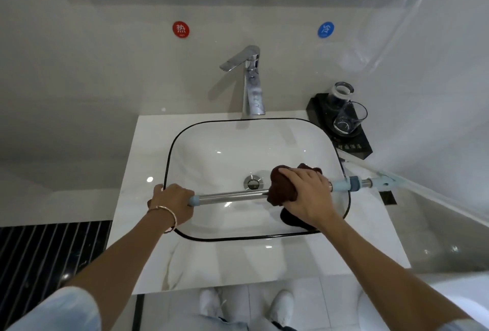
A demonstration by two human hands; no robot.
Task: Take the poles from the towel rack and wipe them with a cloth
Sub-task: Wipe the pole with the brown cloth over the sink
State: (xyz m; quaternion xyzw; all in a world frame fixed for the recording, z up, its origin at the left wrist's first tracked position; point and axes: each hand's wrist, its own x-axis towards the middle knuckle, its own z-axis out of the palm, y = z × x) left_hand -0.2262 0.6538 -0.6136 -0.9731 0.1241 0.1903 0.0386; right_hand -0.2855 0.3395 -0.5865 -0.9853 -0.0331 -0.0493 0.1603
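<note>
A long shiny metal pole (232, 195) with pale blue plastic ends is held flat above a clear glass sink bowl (211, 142) with a thin black rim. The pole is stretched from left to right across the bowl. Its left end is gripped by the left hand (172, 202), with the fingers curled round it beside the blue cap. Further along, a dark brown cloth (279, 185) is wrapped round the pole, and the cloth is squeezed onto it by the right hand (304, 194). The two hands are kept well apart, and bare shiny metal is seen between them. Past the right hand, the pole is stuck out over the rim of the bowl, and a pale blue ring (353, 183) is seen on it there. A thin gold bracelet (166, 215) is worn on the left wrist. A round silver drain plug (253, 182) is seen in the bottom of the bowl, just behind the pole. The bowl is set on a white stone counter (148, 150). A tall silver tap (252, 92) is fixed behind it. To the right of the tap, two clear drinking glasses (349, 117) are kept on a black tray (363, 144). On the wall, a round red sticker (181, 29) and a round blue sticker (325, 30) are stuck above the tap. White shoes (283, 304) are seen on the floor below.
</note>
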